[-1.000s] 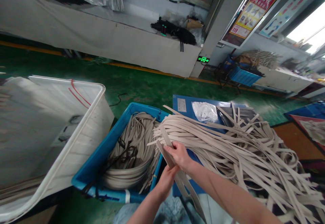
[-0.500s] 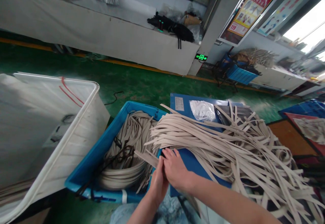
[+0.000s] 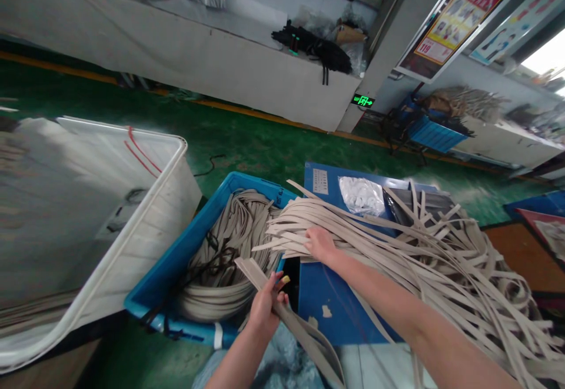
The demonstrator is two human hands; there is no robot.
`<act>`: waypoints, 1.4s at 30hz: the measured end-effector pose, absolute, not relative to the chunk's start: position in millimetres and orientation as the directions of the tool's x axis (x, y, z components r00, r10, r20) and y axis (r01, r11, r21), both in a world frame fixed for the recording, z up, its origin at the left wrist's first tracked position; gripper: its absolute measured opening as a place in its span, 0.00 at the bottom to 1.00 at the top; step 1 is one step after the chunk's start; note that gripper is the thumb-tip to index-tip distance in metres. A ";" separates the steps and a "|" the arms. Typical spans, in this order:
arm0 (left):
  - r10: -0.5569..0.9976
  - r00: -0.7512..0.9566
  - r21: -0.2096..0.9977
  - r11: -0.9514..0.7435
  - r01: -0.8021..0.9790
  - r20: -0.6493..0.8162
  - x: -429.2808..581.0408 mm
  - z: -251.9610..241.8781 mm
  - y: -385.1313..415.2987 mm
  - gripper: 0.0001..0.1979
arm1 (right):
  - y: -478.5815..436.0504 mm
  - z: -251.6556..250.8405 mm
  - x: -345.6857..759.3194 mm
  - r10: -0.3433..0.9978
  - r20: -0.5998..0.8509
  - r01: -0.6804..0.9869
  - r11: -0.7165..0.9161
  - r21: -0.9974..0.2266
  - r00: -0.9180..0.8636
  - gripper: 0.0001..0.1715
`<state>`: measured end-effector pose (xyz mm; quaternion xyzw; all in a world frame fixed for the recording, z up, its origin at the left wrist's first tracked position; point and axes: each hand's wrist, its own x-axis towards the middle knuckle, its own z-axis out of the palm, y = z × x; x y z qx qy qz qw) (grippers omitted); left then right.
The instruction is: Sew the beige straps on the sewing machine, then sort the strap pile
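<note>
My left hand (image 3: 265, 309) is closed round a few flat beige strips (image 3: 252, 272). Their short ends point up and left over the blue crate, while the long tails hang down to the right past my lap. Something yellow (image 3: 286, 279) shows on one fingertip of that hand. Out to the right, my right hand (image 3: 321, 244) lies at the near edge of a big pile of similar beige strips (image 3: 375, 233). Its fingers are bent and pinched on strips there; how many is hidden. The pile rests on a blue board (image 3: 348, 306).
A blue crate (image 3: 176, 265) with coiled beige strips and dark cords stands at the left of the board. Farther left is a large white bin (image 3: 176, 165). A clear plastic bag (image 3: 362, 195) lies at the board's back. A covered bench (image 3: 247, 83) runs along the wall.
My hands were together at the held strips. Now my right hand has moved up and right onto the pile, while my left keeps the strips lower down. The view has shifted slightly left.
</note>
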<state>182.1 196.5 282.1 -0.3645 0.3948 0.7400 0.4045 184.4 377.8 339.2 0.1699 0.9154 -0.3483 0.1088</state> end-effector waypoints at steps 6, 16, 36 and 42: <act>0.372 -0.404 0.284 -0.337 -0.898 -0.836 177.5 277.0 201.3 0.05 | 357.0 341.6 232.6 0.173 -0.453 0.432 0.701 -0.567 -0.875 0.02; 0.365 -0.388 0.287 -0.301 -0.909 -0.847 187.1 267.3 192.7 0.16 | 354.2 349.0 292.1 -0.026 -0.642 0.449 0.693 -0.564 -0.766 0.05; 0.431 -0.325 0.205 -0.301 -0.931 -0.842 189.9 280.2 194.8 0.06 | 375.5 332.1 243.7 0.274 -0.263 0.348 0.888 -0.300 -0.925 0.16; 0.483 -0.269 0.176 -0.229 -0.957 -0.833 203.7 282.6 198.1 0.12 | 322.4 327.1 286.9 -0.009 -0.601 0.190 0.945 -0.268 -0.799 0.08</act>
